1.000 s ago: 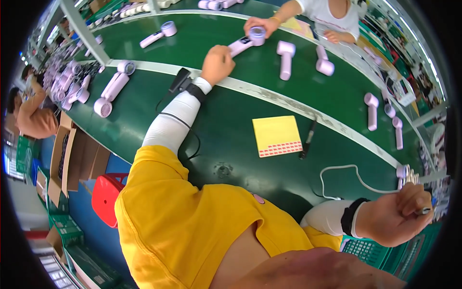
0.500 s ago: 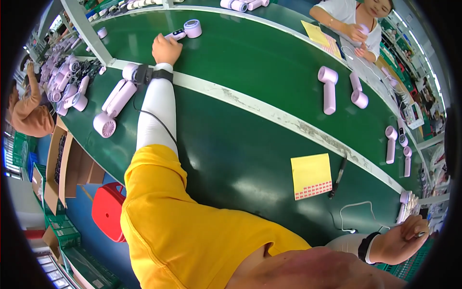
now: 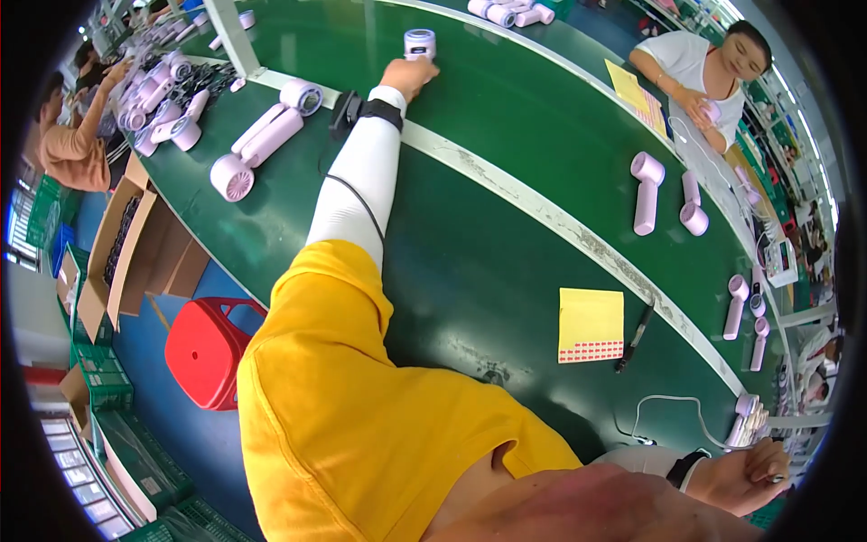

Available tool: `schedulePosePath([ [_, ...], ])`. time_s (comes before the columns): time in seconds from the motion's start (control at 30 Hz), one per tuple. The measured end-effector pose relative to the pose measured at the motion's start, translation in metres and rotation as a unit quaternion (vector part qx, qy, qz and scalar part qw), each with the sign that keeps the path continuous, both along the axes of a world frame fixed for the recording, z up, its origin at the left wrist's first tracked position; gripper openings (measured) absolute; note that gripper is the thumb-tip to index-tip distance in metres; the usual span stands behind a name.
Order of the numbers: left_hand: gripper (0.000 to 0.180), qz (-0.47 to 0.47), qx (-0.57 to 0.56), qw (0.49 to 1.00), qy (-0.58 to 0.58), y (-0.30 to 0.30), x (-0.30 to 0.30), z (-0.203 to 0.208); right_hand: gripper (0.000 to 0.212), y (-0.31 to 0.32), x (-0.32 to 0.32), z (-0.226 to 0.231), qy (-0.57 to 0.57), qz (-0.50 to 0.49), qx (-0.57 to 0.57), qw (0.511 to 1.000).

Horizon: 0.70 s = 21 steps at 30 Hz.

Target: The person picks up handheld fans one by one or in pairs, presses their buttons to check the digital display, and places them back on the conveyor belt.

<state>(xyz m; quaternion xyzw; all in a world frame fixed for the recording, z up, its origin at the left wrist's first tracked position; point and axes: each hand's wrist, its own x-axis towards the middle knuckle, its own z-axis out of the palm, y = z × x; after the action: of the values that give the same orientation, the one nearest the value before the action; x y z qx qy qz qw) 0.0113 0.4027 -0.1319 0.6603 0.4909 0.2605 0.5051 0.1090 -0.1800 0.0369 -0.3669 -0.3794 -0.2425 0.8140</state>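
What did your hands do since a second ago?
The left hand left the fan a co-worker was also holding, moved left and took hold of another pink fan. The co-worker's hands drew back and now hold something pale, probably that first one. The right hand stays curled, and the yellow pad and black pen still lie side by side.

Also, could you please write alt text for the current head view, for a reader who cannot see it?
A person's left hand holds a lilac handheld fan at a green table; the curled right hand is beside a white cable. More lilac fans, a yellow sheet and a pen lie around; a co-worker is beyond.
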Motion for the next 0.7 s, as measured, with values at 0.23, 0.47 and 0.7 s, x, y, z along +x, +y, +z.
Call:
schedulePosePath([
  [0.23,0.027,-0.194,-0.12,0.802,-0.553,-0.105,0.009,0.06,0.027,-0.033,-0.008,0.008,-0.032,-0.025,0.034,0.999],
  [0.47,0.02,-0.232,-0.093,0.813,-0.527,-0.176,0.007,0.082,0.023,-0.028,-0.019,0.009,-0.031,-0.06,0.066,0.996],
  [0.7,0.028,-0.3,-0.027,0.793,-0.53,-0.286,-0.01,0.126,0.022,-0.045,-0.009,0.007,-0.05,0.002,0.062,0.997],
])
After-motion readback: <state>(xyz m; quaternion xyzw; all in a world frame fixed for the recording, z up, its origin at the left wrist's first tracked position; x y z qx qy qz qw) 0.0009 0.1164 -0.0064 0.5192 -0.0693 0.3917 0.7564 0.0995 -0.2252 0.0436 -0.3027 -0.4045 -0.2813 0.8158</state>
